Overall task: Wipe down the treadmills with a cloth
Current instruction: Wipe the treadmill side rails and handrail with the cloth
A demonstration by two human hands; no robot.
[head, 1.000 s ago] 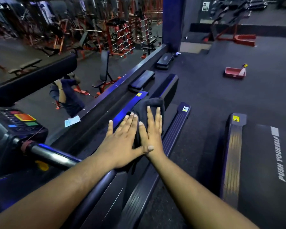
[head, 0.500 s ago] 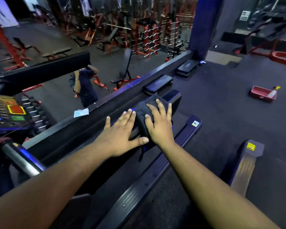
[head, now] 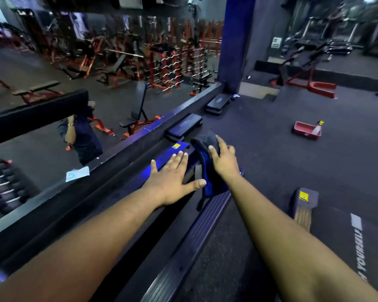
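The right hand (head: 224, 161) bunches the cloth (head: 205, 166) at the treadmill's (head: 183, 243) far end, fingers seemingly curled into it to press while wiping, while the left hand (head: 172, 179) lies flat and spread beside it, apparently bracing.

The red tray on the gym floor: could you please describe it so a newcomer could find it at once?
Start at the blue pillar and look right and nearer, across the dark rubber floor. The red tray sits there alone, a spray bottle leaning at its right end. It is the only red thing lying low and loose; the other red items are equipment frames.
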